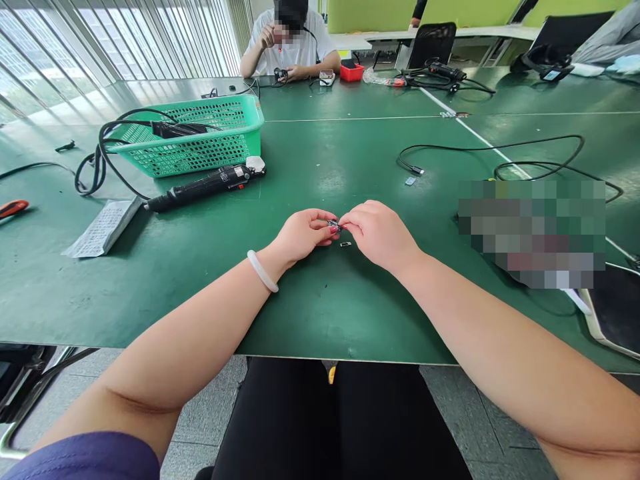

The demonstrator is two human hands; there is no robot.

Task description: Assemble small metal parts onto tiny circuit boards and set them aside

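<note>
Work is going on at the green table (320, 320), where my left hand (303, 235) is pinching a small dark part (334, 226) between thumb and fingers. My right hand (383, 233) is pressing thumb and fingertip together at the part's three-o'clock edge, seemingly pinching it too; whether anything tinier is sitting between those tips, I am not managing to see. A small flat piece (345, 244) is lying loose at five o'clock from the part, near it but apart. Judging by that, my work is looking unfinished: the part is being handled, the flat piece is staying unattached, and how much is remaining is not showing. At ten o'clock, a black power tool (210, 185) is lying unused beside a green basket (195, 152).
</note>
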